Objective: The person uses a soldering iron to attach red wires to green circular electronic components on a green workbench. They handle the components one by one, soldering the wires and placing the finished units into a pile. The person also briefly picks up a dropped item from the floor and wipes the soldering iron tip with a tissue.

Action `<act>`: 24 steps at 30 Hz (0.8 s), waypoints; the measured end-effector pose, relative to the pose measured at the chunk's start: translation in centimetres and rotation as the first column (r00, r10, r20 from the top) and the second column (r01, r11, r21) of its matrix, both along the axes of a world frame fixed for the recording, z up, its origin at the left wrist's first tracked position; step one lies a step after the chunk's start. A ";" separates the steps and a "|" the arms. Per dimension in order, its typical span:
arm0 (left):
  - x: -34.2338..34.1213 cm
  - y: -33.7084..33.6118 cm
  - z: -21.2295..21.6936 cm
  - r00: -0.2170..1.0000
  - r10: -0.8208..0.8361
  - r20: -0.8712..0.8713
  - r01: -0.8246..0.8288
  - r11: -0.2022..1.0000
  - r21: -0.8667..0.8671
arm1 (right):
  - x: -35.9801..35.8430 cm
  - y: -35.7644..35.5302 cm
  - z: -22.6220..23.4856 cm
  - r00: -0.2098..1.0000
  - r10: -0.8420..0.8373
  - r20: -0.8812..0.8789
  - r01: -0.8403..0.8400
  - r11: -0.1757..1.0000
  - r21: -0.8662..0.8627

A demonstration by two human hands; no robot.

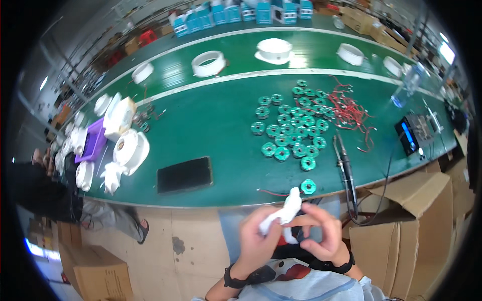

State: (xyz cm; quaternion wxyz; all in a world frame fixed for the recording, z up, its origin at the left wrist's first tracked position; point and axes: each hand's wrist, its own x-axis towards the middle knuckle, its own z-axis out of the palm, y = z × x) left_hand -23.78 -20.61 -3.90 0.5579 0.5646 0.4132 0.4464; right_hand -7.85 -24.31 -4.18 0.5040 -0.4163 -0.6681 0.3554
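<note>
"What's at the centre of it?"

"A crumpled white wad (289,206), paper or cloth, I can't tell which. It's held up in front of the person's body, overlapping the near edge of the worktop (226,135) in this view."

"And the grip?"

"The left hand (258,237) has the wad pinched between thumb and fingers. The right hand (323,232) is curled beside it, thumb and forefinger apart. Some of its fingers meet the wad's lower part, but I can't tell whether they're gripping it."

"What lies nearest?"

"A green coil (308,187) near the worktop's edge, with a red wire (273,192) stretching leftward, partly behind the wad. Farther back there's a cluster of green coils (287,129), then a tangle of red wires (351,111) to its right."

"Tools?"

"A soldering iron (347,168) right of the cluster, and a black box with a lit blue display (407,134) beyond that. Left of the hands lies a flat dark slab (185,175)."

"Farther out?"

"White rings (209,64) on the green strip at the back, a purple bin (96,133) at far left, and blue cartons (263,13) behind everything."
</note>
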 end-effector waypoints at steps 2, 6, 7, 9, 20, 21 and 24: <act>-0.2 0.7 0.6 0.987 -0.073 -0.144 0.118 0.938 0.327 | -0.2 -0.1 0.4 0.989 -0.145 -0.034 0.144 0.989 -0.017; -1.2 0.7 0.2 0.991 -0.126 -0.047 0.135 0.941 0.310 | -1.1 0.4 1.1 0.981 -0.170 0.089 0.166 0.985 0.054; -1.5 0.8 -0.6 0.990 -0.138 -0.029 0.141 0.958 0.249 | -1.6 0.2 1.4 0.981 -0.156 0.113 0.158 0.987 -0.010; -1.4 0.9 -0.7 0.997 -0.076 0.027 0.066 0.960 0.271 | -2.2 0.2 1.5 0.981 -0.151 0.126 0.161 0.983 -0.082; -3.7 -0.4 -0.4 0.980 -0.127 0.153 0.063 0.928 0.367 | -3.5 1.5 0.2 0.847 -0.158 -0.508 -0.027 0.941 -0.338; -4.1 -0.5 -0.4 0.988 -0.084 0.129 0.029 0.926 0.377 | -3.7 1.8 0.6 0.806 -0.135 -0.576 -0.109 0.923 -0.370; -6.4 0.4 -0.7 0.991 -0.017 0.134 -0.034 0.928 0.371 | -4.0 2.8 0.1 0.740 -0.084 -0.667 -0.133 0.954 -0.268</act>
